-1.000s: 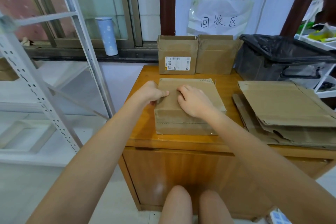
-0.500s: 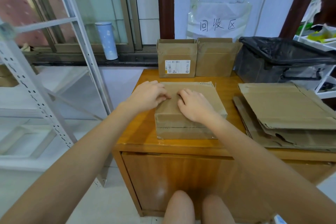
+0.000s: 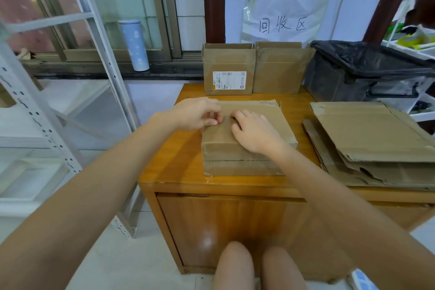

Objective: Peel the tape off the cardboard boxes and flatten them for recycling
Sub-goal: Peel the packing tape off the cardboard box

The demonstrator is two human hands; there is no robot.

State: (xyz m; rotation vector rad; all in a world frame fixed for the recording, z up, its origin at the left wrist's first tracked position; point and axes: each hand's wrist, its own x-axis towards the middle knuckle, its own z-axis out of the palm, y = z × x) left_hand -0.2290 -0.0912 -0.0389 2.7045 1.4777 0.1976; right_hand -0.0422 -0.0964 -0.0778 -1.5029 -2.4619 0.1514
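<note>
A closed brown cardboard box (image 3: 244,163) lies flat on the wooden cabinet (image 3: 169,162), with tape along its seams. My left hand (image 3: 196,113) is at the box's top left edge, its fingers curled and its fingertips pinching at the tape there. Just to its right, my right hand (image 3: 255,132) rests on the top of the box, fingers slightly bent and pressing down. The tape under the fingers is hidden.
Two open-topped boxes (image 3: 228,70) (image 3: 279,70) stand at the cabinet's back edge. Flattened cardboard (image 3: 372,134) is piled at the right, a black-bagged bin (image 3: 367,63) behind it. A white metal shelf frame (image 3: 35,113) stands at the left. My knees (image 3: 256,266) are against the cabinet front.
My left hand has moved from the box's left side up onto its top edge and closed its fingertips there. My right hand has stayed on the top.
</note>
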